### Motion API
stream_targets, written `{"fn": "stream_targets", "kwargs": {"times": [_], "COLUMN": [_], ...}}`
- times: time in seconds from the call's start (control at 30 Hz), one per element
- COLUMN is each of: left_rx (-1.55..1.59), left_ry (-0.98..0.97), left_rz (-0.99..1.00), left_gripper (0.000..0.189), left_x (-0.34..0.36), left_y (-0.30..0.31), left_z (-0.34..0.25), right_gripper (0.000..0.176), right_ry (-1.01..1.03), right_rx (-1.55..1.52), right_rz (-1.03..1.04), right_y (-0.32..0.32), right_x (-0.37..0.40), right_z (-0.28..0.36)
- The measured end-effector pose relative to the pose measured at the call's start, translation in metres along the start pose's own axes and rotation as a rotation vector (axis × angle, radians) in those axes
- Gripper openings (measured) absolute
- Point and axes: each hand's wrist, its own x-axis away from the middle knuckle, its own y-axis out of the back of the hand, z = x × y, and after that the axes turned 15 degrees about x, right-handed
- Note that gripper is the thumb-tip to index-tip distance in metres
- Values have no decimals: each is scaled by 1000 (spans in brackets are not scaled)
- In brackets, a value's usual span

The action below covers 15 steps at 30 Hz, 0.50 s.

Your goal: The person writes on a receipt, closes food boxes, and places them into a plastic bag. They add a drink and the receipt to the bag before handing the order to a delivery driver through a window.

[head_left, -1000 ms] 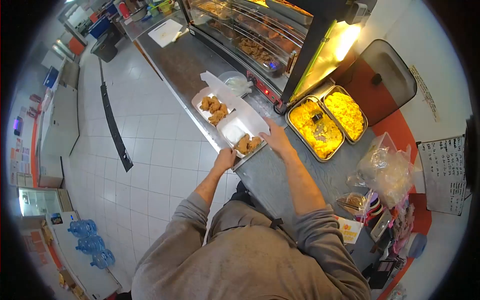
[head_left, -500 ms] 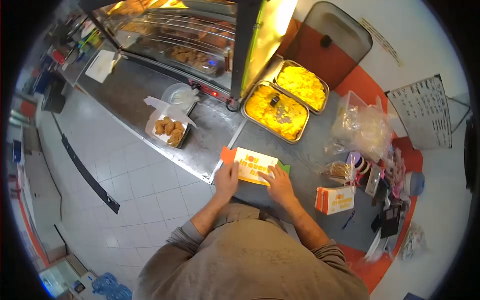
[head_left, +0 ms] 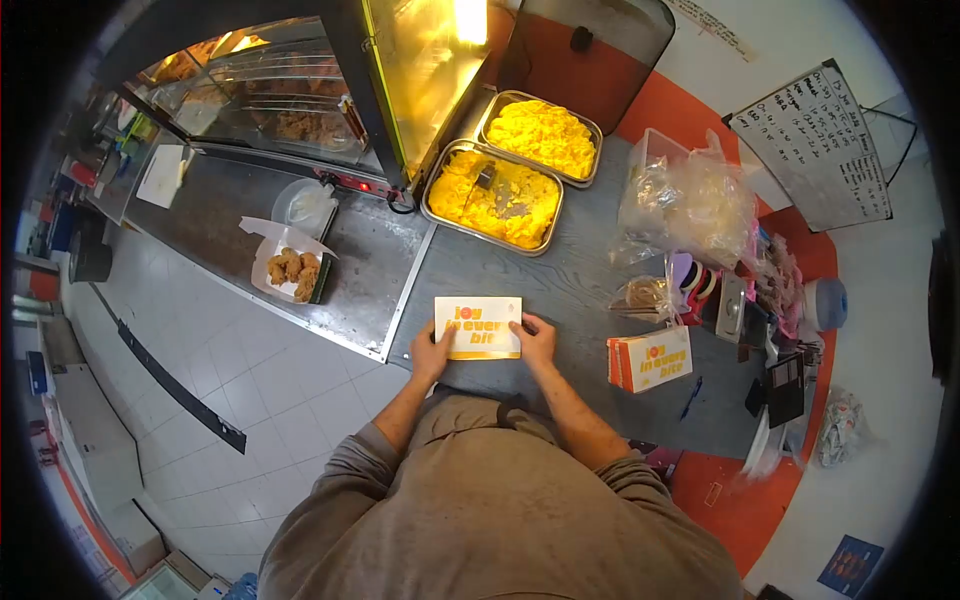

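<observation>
A closed yellow and white printed food box [head_left: 478, 326] lies on the grey counter [head_left: 580, 290] right in front of me. My left hand [head_left: 431, 353] grips its near left corner. My right hand [head_left: 537, 339] presses on its near right edge. To the left, an open white carton with fried chicken pieces [head_left: 290, 270] stands on the steel counter, away from both hands.
Two steel pans of yellow rice [head_left: 495, 196] sit behind the box, beside a lit glass warming cabinet [head_left: 300, 90]. A stack of printed boxes [head_left: 650, 358] stands at the right. Plastic bags [head_left: 690, 205], a handwritten board [head_left: 815, 140] and clutter fill the right side.
One second ago both hands held an open white carton of chicken. The view has since turned right. The printed box, with flaps sticking out half a second ago, now lies closed under both hands.
</observation>
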Motion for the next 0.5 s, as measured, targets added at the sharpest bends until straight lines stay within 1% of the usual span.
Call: {"fn": "stream_targets", "kwargs": {"times": [0.03,0.07,0.13,0.17,0.2,0.27,0.3,0.4,0.5], "left_rx": [157,152,108,123,121,85,108,53,79], "left_ry": [9,9,-98,43,48,-21,35,84,87], "left_rz": [-23,-27,-3,25,22,-49,-16,0,-20], "left_gripper": [43,43,44,44,44,44,46,47,49], "left_x": [-2,0,11,12,13,13,21,15,10], "left_y": [4,8,16,20,20,21,17,19,19], "left_z": [3,-5,-30,-29,-27,-24,-57,-58,-54], "right_gripper": [32,32,32,33,33,35,38,36,35], "right_ry": [-117,-117,-23,-13,-16,17,-6,-27,-21], "right_rx": [124,120,-64,14,13,102,73,46,60], "right_rz": [50,55,135,192,197,218,274,225,223], "right_y": [13,21,37,45,49,54,54,50,46], "right_x": [0,-4,-7,-4,-5,-8,-12,-16,-19], "right_z": [9,17,23,36,40,46,44,39,32]}}
